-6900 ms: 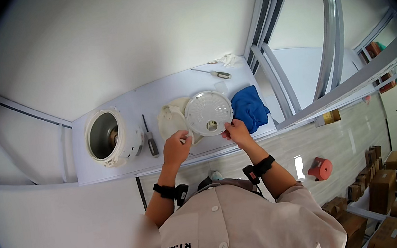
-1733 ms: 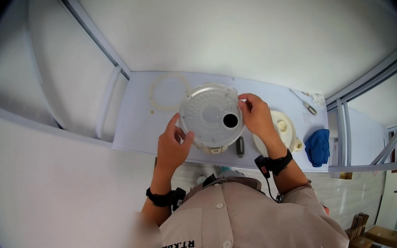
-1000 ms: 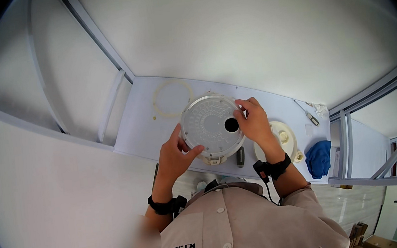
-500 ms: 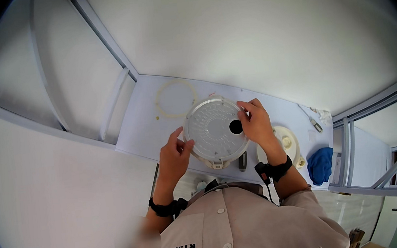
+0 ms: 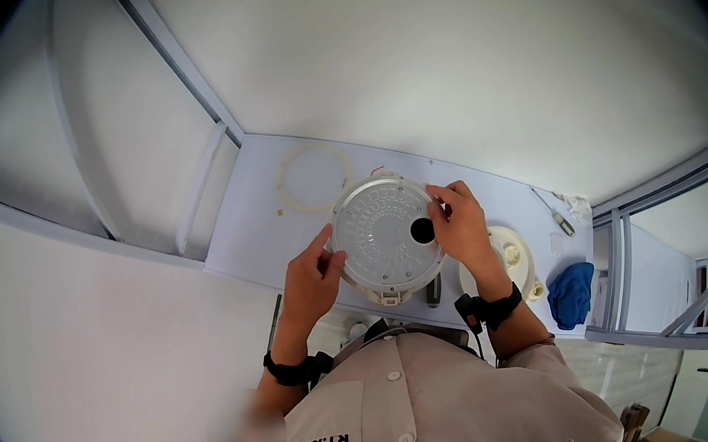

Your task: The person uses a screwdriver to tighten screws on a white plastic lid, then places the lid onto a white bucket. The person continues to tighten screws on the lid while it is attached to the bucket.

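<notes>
A round lid [image 5: 388, 248], like a rice cooker's, lies between my hands over the table. Its face is a silvery embossed disc with a black round hole at the right, set in an off-white rim with a latch on the near side. My left hand [image 5: 310, 283] grips the left rim between thumb and fingers. On the far right rim, beside the black hole, my right hand [image 5: 462, 230] has its fingers curled over the edge. Whatever lies under the lid is hidden.
A pale yellow ring [image 5: 280, 173] lies at the far left of the white table [image 5: 242, 234]. A dark tool handle [image 5: 434, 290] pokes out beneath the lid. To the right are a cream round part [image 5: 470, 276], a screwdriver [image 5: 562, 223] and a blue cloth [image 5: 572, 296].
The lid has shifted very slightly toward me, its near latch a little lower in view. Both hands keep their grip on the rim.
</notes>
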`<act>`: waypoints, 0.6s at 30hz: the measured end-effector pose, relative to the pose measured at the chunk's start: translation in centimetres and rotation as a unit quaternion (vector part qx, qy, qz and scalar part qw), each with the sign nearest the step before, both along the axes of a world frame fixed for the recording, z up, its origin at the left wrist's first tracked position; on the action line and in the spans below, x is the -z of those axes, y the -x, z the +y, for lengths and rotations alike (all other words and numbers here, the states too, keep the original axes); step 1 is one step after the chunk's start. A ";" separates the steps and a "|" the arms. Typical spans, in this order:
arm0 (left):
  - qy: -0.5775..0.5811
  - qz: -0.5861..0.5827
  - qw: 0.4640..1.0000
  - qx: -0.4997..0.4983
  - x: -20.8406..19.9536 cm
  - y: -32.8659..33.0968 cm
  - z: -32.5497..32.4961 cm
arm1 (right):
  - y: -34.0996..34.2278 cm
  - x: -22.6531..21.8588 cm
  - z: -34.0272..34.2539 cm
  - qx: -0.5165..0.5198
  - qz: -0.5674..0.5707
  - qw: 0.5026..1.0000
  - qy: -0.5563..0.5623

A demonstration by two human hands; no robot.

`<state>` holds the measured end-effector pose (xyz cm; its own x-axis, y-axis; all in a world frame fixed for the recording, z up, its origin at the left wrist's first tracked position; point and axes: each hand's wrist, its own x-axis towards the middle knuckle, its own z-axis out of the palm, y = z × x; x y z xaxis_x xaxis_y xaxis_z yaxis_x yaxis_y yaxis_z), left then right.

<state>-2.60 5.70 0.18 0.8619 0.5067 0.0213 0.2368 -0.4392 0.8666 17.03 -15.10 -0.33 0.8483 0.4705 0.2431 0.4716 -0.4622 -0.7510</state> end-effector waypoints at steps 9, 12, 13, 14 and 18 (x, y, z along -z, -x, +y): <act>0.000 0.004 1.000 0.007 0.1 -0.2 0.3 | 0.0 0.3 0.1 0.005 0.000 1.000 -0.007; 0.001 0.003 1.000 0.011 0.0 -0.2 0.4 | 0.1 0.6 0.1 0.009 -0.009 1.000 -0.008; 0.000 0.003 1.000 0.012 0.0 -0.2 0.4 | 0.1 0.6 0.2 0.013 -0.009 1.000 -0.005; -0.002 0.003 1.000 0.014 0.0 -0.2 0.5 | 0.1 0.6 0.2 0.017 -0.009 1.000 -0.001; 0.005 -0.003 1.000 0.018 0.0 -0.2 0.5 | 0.1 0.8 0.2 0.015 -0.015 1.000 -0.015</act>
<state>-2.36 6.19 0.19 0.8795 0.4755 0.0210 0.2163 -0.4386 0.8723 16.95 -14.89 -1.08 0.8536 0.4375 0.2828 0.4812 -0.4540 -0.7499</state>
